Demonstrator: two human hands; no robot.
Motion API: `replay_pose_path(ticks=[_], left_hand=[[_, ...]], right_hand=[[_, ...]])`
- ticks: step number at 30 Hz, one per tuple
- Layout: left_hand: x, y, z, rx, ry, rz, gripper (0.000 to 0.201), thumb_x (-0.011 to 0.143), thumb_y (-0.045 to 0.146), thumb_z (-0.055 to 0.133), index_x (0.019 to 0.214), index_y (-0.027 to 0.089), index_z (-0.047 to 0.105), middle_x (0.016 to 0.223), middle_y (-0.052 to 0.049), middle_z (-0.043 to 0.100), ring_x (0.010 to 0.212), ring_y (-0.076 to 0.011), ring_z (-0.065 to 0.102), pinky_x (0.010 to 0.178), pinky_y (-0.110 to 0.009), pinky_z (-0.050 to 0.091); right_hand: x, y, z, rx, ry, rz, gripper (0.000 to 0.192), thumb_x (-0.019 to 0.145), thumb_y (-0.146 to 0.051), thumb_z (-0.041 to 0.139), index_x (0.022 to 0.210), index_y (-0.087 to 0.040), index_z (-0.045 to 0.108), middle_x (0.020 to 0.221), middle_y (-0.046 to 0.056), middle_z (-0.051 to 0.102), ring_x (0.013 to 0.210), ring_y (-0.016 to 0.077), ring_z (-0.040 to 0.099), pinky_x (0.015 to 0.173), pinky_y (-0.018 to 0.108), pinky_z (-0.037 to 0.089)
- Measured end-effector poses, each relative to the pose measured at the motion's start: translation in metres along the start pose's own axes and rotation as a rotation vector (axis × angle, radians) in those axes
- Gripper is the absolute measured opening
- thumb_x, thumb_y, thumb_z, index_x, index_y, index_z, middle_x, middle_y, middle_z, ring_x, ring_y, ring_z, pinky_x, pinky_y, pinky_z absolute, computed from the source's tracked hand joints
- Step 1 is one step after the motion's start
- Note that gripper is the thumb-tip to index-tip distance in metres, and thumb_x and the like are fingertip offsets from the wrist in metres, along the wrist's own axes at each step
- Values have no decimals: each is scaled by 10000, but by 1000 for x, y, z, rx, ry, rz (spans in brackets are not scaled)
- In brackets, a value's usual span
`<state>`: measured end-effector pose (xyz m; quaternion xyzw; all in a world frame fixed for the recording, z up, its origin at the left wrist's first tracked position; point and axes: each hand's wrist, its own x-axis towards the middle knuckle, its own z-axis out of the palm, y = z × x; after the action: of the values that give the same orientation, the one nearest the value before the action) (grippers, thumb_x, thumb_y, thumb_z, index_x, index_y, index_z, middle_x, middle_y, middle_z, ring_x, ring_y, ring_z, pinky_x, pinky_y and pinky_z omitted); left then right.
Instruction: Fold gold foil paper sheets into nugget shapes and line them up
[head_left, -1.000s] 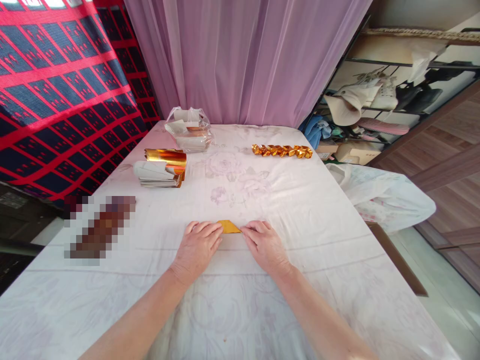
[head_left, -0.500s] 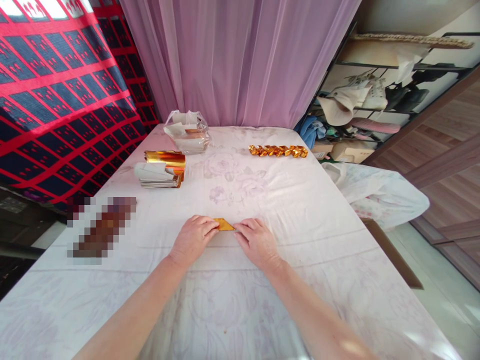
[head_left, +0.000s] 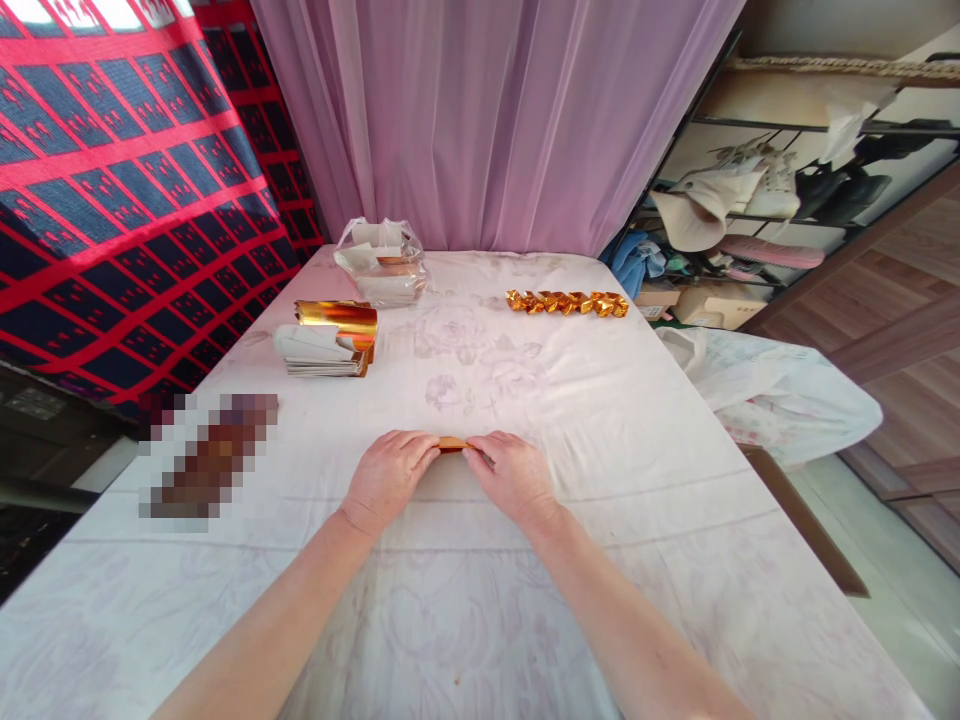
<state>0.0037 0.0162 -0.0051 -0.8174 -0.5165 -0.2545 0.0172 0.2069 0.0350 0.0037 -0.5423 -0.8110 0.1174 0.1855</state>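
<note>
A small folded piece of gold foil paper (head_left: 451, 444) is stretched between my two hands, just over the middle of the table. My left hand (head_left: 391, 474) pinches its left end with the fingers pressed together. At the other end, my right hand (head_left: 516, 474) grips it between thumb and fingers. Fingertips cover both ends of the paper. Farther back, a row of folded gold foil pieces (head_left: 567, 303) lies on the right. A stack of gold foil sheets with white backs (head_left: 330, 345) rests to the left, its top sheets curled.
A clear plastic bag of paper (head_left: 382, 262) stands at the table's far left, before a purple curtain (head_left: 465, 120). A pixelated patch (head_left: 214, 460) covers something on the left. Beyond the right edge are a shoe rack (head_left: 750, 215) and a white plastic bag (head_left: 802, 390). A floral cloth (head_left: 480, 590) covers the table.
The gold paper showed a flat slanted shape before; now it appears as a narrower strip. My right hand has come slightly closer to the left. The view has shifted a little.
</note>
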Motion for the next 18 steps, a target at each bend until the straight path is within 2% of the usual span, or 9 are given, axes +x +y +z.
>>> replay_pose_path(ticks=[2,6,9,12,14,18], left_hand=[[0,-2,-2,33,-7,-61,280,995,291,442,1041,189,699,1021,-71,749,900,-211,682,842,-349,522],[10,-3,-8,17,-87,-286,254,949,294,495,1084,221,697,1016,-50,751,932,-233,684,836,-353,518],[26,-1,-12,-92,-132,-494,235,905,309,540,1059,260,710,996,-15,758,908,-216,692,820,-323,505],[44,1,-12,-253,-131,-713,219,850,348,582,1006,287,723,870,19,759,788,-187,693,739,-286,495],[54,1,-9,-312,-111,-779,214,827,361,587,977,289,722,834,29,755,743,-175,688,672,-266,483],[67,-1,1,-340,-46,-817,182,794,314,582,915,269,710,812,25,751,709,-170,683,630,-257,472]], right_hand=[[3,2,0,18,10,21,211,929,-281,550,930,-251,759,850,20,736,774,166,657,671,255,414],[12,8,-1,76,46,56,222,925,-302,549,903,-256,765,860,17,740,746,155,652,666,249,418],[22,11,-2,131,63,84,222,912,-301,552,887,-257,768,874,19,744,707,144,649,671,244,430],[36,14,-3,189,83,141,217,887,-294,558,888,-260,772,886,21,750,688,140,651,675,241,446],[45,16,-3,216,102,181,215,865,-289,565,899,-258,775,873,20,752,700,147,656,681,245,457],[61,20,2,247,135,237,225,828,-301,574,910,-250,777,816,13,750,693,164,660,671,263,477]])
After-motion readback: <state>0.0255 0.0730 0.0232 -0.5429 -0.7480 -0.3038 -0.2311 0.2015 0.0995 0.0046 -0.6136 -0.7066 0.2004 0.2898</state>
